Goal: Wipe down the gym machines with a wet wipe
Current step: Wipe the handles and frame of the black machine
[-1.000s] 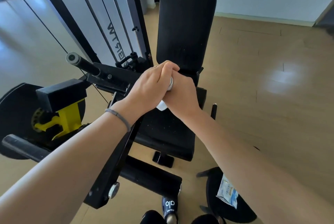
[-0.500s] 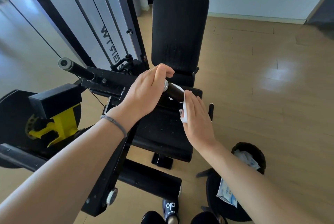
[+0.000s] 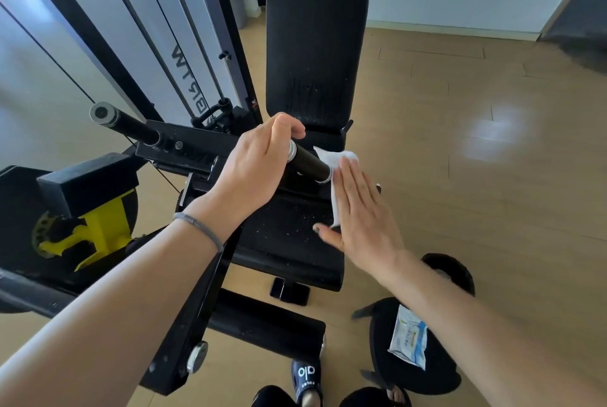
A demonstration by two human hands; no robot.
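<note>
since a sec ago the right hand [image 3: 361,209] has come off the handle bar [image 3: 308,162]. it was wrapped round it w/ the left, now it's flat and slid out to the bar's free end, fingers straight, pressing the wet wipe [image 3: 336,176] against the end cap. so not clenched, just a flat palm w/ the wipe trapped between fingers and bar tip, rest of the wipe hanging down toward the seat pad [image 3: 289,232].

left hand [image 3: 256,170] is curled over the inner end of the same bar, looks like it's steadying it. can't see the fingertips underneath tbh.

key bit imo: the bar's long axis runs from the left hand out and down to the right, so the wipe sits right at the far tip, on the right hand's side. right hand is clearly the nearer one for the next pass; guessing it'd need to wrap again and go along the axis back toward the left hand.

pack of wipes [image 3: 409,341] lies on a black stool [image 3: 437,373] by the right forearm, well apart from the bar.
</note>
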